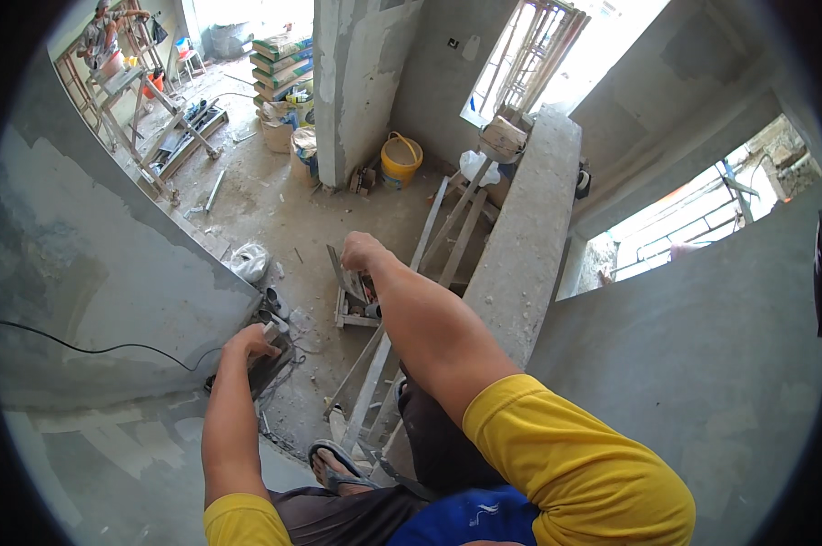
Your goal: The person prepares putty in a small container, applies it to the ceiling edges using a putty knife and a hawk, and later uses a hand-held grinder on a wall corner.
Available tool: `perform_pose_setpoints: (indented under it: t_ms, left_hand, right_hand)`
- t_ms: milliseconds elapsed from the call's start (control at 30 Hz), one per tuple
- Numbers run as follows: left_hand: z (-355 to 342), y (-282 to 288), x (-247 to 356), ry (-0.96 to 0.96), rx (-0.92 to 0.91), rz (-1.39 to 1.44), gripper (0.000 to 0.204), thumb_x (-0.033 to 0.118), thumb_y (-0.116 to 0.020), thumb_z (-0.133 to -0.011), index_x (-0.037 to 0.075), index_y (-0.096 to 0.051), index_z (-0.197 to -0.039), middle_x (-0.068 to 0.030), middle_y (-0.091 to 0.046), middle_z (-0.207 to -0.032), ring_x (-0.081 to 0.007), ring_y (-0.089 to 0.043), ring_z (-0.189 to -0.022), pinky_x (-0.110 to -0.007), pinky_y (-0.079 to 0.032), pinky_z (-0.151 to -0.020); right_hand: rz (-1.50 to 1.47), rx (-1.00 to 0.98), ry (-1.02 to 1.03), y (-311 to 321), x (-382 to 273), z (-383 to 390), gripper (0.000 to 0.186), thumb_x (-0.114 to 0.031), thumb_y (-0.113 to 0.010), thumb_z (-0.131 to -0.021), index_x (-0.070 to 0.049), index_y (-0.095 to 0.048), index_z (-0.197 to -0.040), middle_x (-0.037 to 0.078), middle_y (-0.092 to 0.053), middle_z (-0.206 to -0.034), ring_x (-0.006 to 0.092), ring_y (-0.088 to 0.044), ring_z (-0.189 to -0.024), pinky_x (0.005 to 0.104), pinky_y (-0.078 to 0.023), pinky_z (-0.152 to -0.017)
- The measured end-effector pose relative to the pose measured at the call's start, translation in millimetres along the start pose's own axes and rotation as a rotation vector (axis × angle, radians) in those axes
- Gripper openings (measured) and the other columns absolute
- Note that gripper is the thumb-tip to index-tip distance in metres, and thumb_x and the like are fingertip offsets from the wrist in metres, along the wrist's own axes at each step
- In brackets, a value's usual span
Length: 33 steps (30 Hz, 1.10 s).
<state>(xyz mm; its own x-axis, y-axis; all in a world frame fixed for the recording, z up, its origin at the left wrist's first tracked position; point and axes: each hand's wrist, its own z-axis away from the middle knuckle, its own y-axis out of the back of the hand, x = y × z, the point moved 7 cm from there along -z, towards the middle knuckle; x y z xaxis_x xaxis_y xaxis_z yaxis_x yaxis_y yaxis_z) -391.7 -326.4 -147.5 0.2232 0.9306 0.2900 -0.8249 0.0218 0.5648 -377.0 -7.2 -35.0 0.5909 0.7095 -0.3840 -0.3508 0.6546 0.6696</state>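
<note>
Left hand (pixel 245 342): left of center in the frame, fingers curled around a dark, board-like tool (pixel 265 371) near the gray wall (pixel 110 255).
Right hand (pixel 361 251): mid-frame, fingers closed on a thin gray blade-like tool (pixel 342 273) angled below the fist.
Concrete-caked plank (pixel 529 227): right of center, raised.
Yellow bucket (pixel 400 164): upper center, floor.
Co-worker (pixel 100 36): upper left, near trestle (pixel 120 82).

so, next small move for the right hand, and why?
Probably ease the right hand left toward the left hand: the right seems to grip a flat grey tool away from the wall, while the left seems to hold a dark flat tool near it, so closing that gap looks sensible.
</note>
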Motion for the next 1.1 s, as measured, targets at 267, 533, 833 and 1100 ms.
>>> perform_pose_setpoints:
  t_ms: [267, 533, 833, 1100]
  left_hand:
    - [-0.4, 0.1, -1.0, 0.001, -0.019, -0.034, 0.062, 0.035, -0.084, -0.068, 0.005, -0.061, -0.116, -0.0154, -0.067, -0.109, -0.0294, -0.063, -0.101, -0.04, -0.047, -0.086]
    - [3.7, 1.7, 2.5, 0.015, -0.025, -0.025, 0.063, 0.035, -0.084, -0.067, 0.005, -0.06, -0.117, -0.0156, -0.066, -0.111, -0.0293, -0.063, -0.102, -0.039, -0.047, -0.087]
    - [3.9, 2.9, 5.0, -0.016, 0.009, -0.02, 0.067, 0.035, -0.084, -0.067, 0.0, -0.058, -0.118, -0.0187, -0.065, -0.113, -0.0332, -0.063, -0.103, -0.041, -0.048, -0.09]
    - [-0.7, 0.4, 0.2, 0.002, -0.037, -0.011, 0.067, 0.034, -0.083, -0.068, 0.001, -0.057, -0.119, -0.0192, -0.064, -0.115, -0.0332, -0.062, -0.105, -0.041, -0.048, -0.09]
  right_hand:
    - [0.052, 0.035, 0.03, 4.3, -4.7, 4.2, 0.034, -0.009, -0.057, -0.082, -0.003, -0.066, -0.114, 0.019, -0.061, -0.125, 0.0349, -0.057, -0.118, 0.0396, -0.049, -0.096]
    - [0.01, 0.015, 0.006, 5.7, -2.3, 7.3, 0.033, -0.011, -0.057, -0.082, -0.003, -0.067, -0.113, 0.02, -0.061, -0.124, 0.0349, -0.058, -0.117, 0.0396, -0.049, -0.095]
    - [-0.008, 0.019, -0.01, 3.9, -3.0, 5.0, 0.034, -0.009, -0.058, -0.083, -0.003, -0.066, -0.115, 0.019, -0.06, -0.126, 0.0353, -0.057, -0.118, 0.0404, -0.049, -0.096]
    - [0.023, -0.01, 0.02, 2.9, -5.9, 7.1, 0.034, -0.009, -0.058, -0.082, -0.003, -0.066, -0.115, 0.019, -0.06, -0.126, 0.0347, -0.057, -0.118, 0.0402, -0.049, -0.096]
